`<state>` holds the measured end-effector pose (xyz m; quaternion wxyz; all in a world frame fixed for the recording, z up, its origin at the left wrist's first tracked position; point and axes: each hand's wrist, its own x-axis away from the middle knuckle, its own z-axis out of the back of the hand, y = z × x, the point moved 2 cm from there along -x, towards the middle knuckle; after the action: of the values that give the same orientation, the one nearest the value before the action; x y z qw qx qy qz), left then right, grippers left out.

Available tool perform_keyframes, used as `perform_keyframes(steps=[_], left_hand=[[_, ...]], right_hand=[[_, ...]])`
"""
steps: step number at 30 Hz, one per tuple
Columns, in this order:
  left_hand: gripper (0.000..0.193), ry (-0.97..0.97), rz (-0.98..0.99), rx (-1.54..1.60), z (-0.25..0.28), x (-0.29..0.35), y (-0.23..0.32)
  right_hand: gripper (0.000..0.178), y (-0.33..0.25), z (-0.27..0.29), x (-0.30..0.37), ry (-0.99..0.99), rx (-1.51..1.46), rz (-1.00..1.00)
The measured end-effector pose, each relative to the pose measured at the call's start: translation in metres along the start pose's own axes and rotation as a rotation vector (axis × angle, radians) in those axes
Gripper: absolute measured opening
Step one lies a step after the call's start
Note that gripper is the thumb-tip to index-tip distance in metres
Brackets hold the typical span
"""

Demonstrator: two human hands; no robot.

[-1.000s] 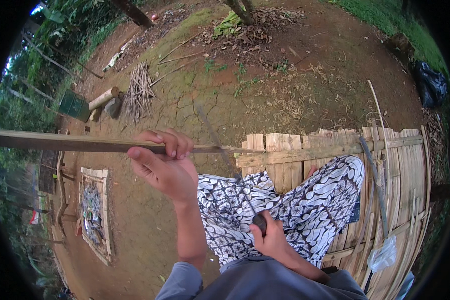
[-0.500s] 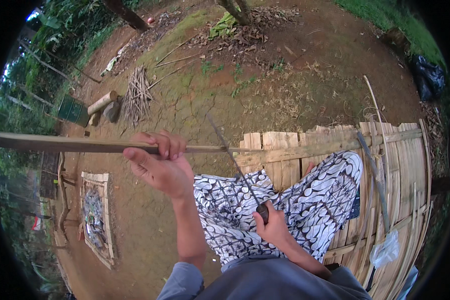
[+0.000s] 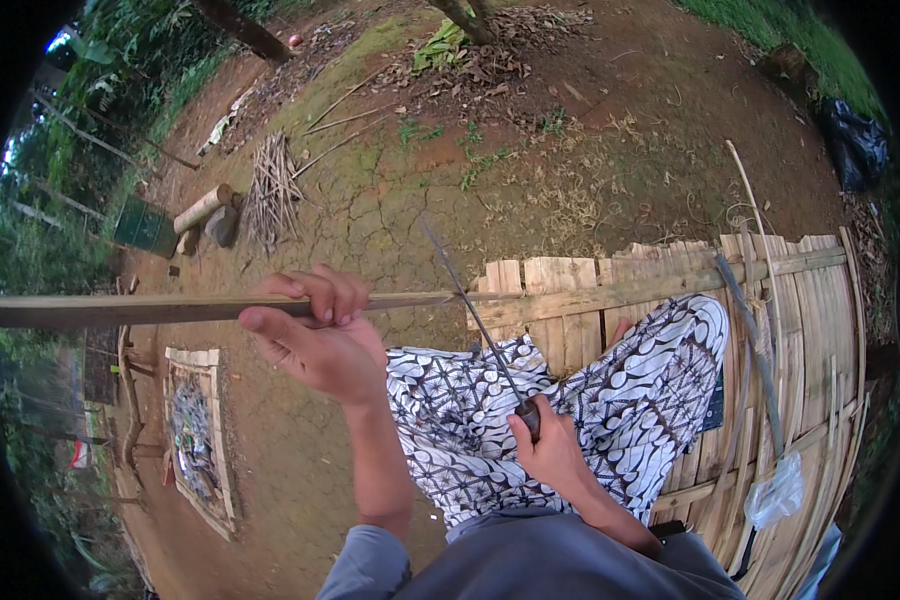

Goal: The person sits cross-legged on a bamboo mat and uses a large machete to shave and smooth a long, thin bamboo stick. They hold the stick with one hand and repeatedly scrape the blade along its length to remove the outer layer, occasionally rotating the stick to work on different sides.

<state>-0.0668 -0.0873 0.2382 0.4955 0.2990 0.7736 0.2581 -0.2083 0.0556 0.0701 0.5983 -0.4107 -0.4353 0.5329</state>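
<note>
My left hand (image 3: pixel 315 335) is closed round a long bamboo strip (image 3: pixel 120 310), which runs level from the far left to just over the bamboo platform. In my right hand (image 3: pixel 550 445) is the dark handle of a long thin-bladed knife (image 3: pixel 485 340). Its blade slants up and away to the left, crossing the strip near its right end and meeting it there. Patterned black-and-white cloth (image 3: pixel 470 430) covers my lap beneath both hands.
A slatted bamboo platform (image 3: pixel 660 275) lies to the right, with a grey stick (image 3: pixel 755 350) and a clear plastic bag (image 3: pixel 773 492) on it. Ahead on the ground are a stick bundle (image 3: pixel 272 190), a log (image 3: pixel 203 208) and a green drum (image 3: pixel 145 226). A framed pit (image 3: pixel 195 440) is at left.
The left part of the bamboo strip has dropped slightly, so it lies more level. My left hand has shifted a little with it; the knife still crosses the strip.
</note>
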Motion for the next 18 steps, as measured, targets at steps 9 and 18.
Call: perform_keyframes(steps=[9,18], left_hand=[[0.044,-0.017,-0.05,-0.033,-0.008,0.005,-0.003],[0.045,0.038,-0.019,-0.029,0.0,-0.001,-0.005]], right_hand=[[0.03,-0.058,0.012,0.006,-0.113,-0.147,0.172],[0.029,0.002,-0.01,-0.002,0.009,-0.098,-0.006]])
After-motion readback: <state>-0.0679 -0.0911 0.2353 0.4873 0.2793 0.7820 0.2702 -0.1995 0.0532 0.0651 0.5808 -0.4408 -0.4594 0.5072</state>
